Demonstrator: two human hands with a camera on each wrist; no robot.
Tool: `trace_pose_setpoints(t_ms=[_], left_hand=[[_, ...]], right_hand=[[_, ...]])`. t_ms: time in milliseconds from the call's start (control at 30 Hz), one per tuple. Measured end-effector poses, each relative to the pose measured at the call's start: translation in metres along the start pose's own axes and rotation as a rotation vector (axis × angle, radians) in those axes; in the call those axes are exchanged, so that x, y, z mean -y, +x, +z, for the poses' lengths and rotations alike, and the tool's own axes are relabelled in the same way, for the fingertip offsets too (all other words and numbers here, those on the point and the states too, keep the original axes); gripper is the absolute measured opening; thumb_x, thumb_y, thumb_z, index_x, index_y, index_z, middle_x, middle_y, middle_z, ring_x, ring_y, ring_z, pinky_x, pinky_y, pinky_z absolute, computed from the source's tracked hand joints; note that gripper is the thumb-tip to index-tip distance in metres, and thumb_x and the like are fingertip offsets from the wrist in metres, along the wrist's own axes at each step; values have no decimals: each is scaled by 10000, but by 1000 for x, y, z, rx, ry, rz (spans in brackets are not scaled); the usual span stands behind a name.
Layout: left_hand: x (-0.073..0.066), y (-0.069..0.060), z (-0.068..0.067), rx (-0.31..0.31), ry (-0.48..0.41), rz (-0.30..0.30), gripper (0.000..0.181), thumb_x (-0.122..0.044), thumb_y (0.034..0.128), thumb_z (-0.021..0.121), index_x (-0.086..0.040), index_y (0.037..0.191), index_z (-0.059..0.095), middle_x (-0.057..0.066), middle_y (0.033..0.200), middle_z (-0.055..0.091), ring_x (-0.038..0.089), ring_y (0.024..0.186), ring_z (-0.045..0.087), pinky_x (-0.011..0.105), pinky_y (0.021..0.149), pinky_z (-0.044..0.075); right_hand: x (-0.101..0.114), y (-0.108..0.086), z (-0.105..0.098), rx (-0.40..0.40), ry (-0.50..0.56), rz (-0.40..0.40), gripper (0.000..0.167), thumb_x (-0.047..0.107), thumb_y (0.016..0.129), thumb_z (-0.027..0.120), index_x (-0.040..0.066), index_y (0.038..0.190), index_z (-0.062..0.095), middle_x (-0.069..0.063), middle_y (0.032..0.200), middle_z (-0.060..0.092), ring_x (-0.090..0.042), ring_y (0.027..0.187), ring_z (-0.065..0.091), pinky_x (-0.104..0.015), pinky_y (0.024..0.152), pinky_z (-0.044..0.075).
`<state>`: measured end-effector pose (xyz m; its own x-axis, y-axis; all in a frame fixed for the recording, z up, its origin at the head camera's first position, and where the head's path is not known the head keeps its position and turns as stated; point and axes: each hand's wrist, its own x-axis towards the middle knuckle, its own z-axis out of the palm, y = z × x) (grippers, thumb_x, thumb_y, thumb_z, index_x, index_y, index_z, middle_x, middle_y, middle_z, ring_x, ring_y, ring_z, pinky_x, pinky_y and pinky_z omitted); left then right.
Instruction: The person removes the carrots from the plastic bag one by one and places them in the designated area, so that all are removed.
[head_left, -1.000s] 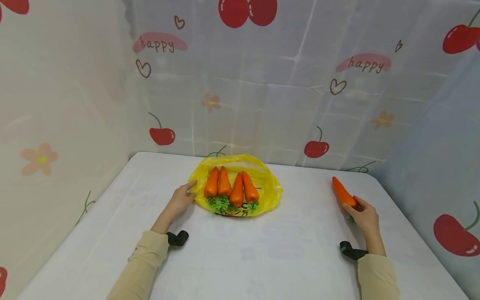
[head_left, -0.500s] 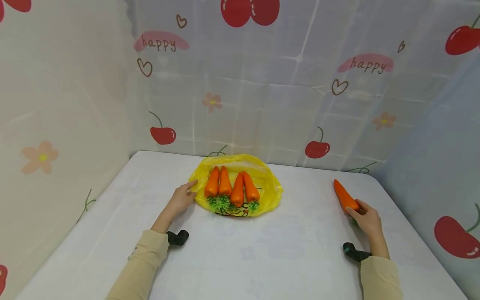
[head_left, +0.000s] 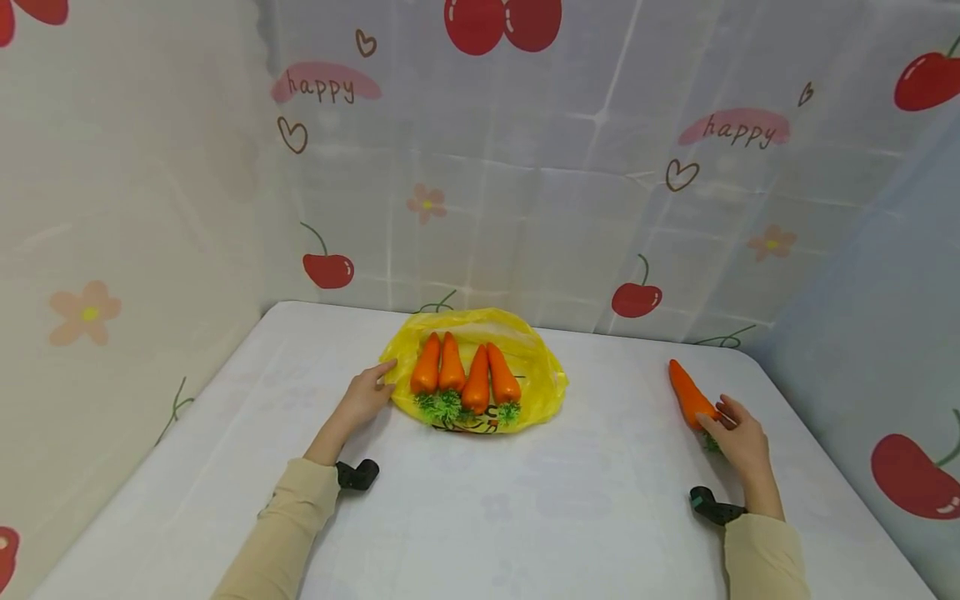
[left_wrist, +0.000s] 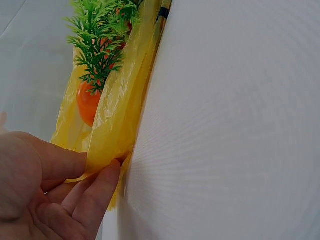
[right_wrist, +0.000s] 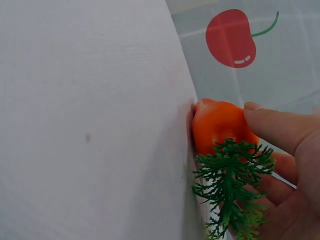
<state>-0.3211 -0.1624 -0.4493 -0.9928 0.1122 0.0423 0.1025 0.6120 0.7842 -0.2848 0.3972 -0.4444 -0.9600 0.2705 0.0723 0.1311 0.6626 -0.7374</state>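
In the head view, a yellow plastic bag [head_left: 542, 379] lies on the white table with several orange carrots [head_left: 476, 387] on it, their green tops toward the person. My left hand [head_left: 363, 396] is at the bag's left edge; the left wrist view shows thumb and fingers [left_wrist: 100, 192] pinching the thin plastic [left_wrist: 117, 115]. Over on the right, another carrot [head_left: 686, 392] lies tilted on the table. My right hand [head_left: 742, 437] is at its leafy end, thumb against it and fingers spread. The right wrist view shows this carrot's rounded end [right_wrist: 217, 125] and leaves [right_wrist: 230, 185].
A white-covered table [head_left: 465, 517] spans the space between both arms. Curtains with cherries and flowers [head_left: 487, 208] stand behind it and along both sides. A black wrist camera [head_left: 357, 475] is on the left wrist, another [head_left: 712, 506] on the right.
My right hand has drawn slightly toward the person and right, its fingers loosening from around the carrot. That carrot has shifted slightly nearer the person. My left hand stays at the bag.
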Motion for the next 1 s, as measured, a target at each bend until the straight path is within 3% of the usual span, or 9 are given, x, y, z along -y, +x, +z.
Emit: trace_pose_setpoints(t_ms=[267,567,667,833,900,1000], left_hand=[[-1,2,-1,7,-4,-18,479,-30,947,499,57,1400,368,270,1416,335,408,1217,417,491,963,377],[1,3,0,7,-13,-21,479,-28,948,498,56,1400,366,278,1410,338,409,1202,435,488,964,378],[1,2,0,8,-19,-17,475,-24,949,494,63,1397,366,286,1409,333,415,1200,433,491,960,381],[1,0,0,2,-13,-21,473,-25,945,499,64,1392,375,287,1407,335,416,1192,442,491,961,379],[0,0,0,-1,-12,-23,474,-26,944,500,63,1393,376,285,1408,335,413,1192,443,489,962,379],[-1,0,-1,1,-12,-21,476,-26,945,497,66,1394,370,290,1409,329,414,1196,438,488,962,379]], right_hand=[[-4,13,1,-50,28,-62,801,445,924,525,-46,1461,192,-314,1409,312,-453,1266,319,-535,998,288],[-37,66,28,-176,61,-198,795,553,868,543,140,1490,271,-167,1418,398,-324,1273,388,-437,1016,311],[-21,68,34,-187,87,-223,757,526,864,571,190,1485,297,-127,1423,406,-260,1284,388,-323,1019,315],[41,40,34,-129,272,-273,709,364,879,645,90,1458,342,-171,1428,385,-271,1305,356,-284,1037,268],[65,29,35,-94,322,-299,700,313,886,648,46,1451,335,-191,1433,367,-296,1312,336,-338,1056,251],[73,33,51,-110,346,-346,667,317,883,654,87,1443,373,-144,1419,407,-245,1303,363,-283,1043,265]])
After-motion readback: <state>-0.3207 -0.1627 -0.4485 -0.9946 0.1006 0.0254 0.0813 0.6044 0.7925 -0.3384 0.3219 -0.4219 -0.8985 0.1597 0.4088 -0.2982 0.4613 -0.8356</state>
